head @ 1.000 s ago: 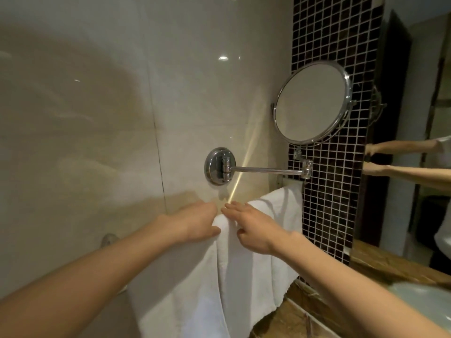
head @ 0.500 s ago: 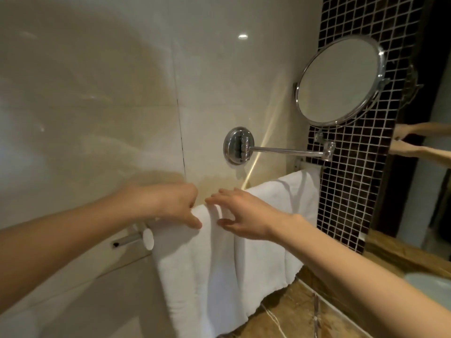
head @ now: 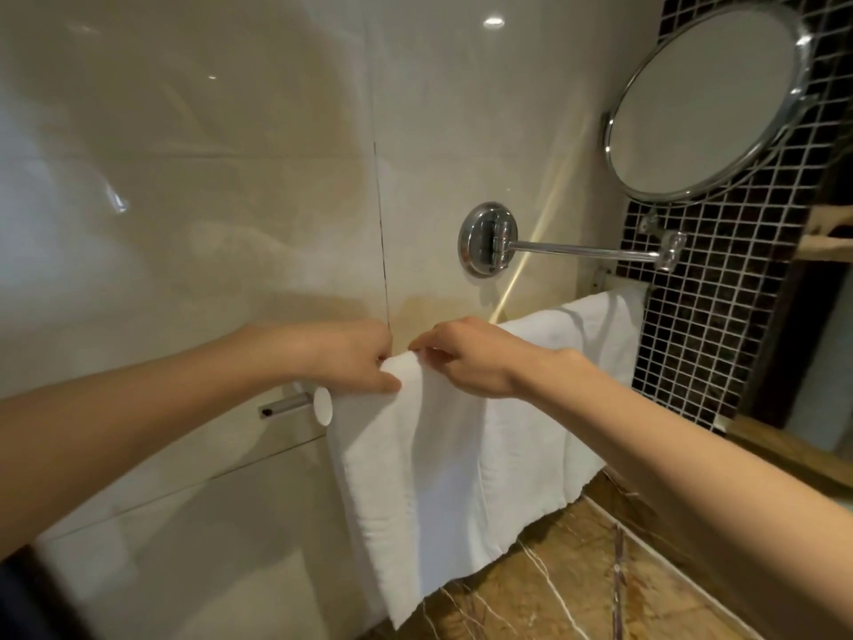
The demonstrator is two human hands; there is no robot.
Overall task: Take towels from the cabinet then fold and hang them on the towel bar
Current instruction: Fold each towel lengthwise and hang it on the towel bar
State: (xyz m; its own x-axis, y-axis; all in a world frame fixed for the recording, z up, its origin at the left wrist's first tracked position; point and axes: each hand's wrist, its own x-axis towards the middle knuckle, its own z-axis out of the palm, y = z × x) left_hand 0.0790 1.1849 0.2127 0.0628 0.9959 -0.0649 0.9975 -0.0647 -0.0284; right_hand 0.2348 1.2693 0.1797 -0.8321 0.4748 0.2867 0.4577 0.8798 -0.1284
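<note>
The white towel [head: 443, 478] is covering nearly all of the towel bar [head: 323, 406], and only the bar's left end is showing. The left hand [head: 351, 358] is hiding its fingertips behind the towel's top fold. The picture's lower edge is cutting off the marble bench [head: 577, 593].

Towel [head: 438, 478] over the towel bar [head: 295, 404], mirror [head: 706, 99] above right, counter [head: 577, 584] below

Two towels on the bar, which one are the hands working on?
The left towel, by the free end of the bar: left hand and right hand pinch its top. The right towel hangs beside the mosaic.
</note>
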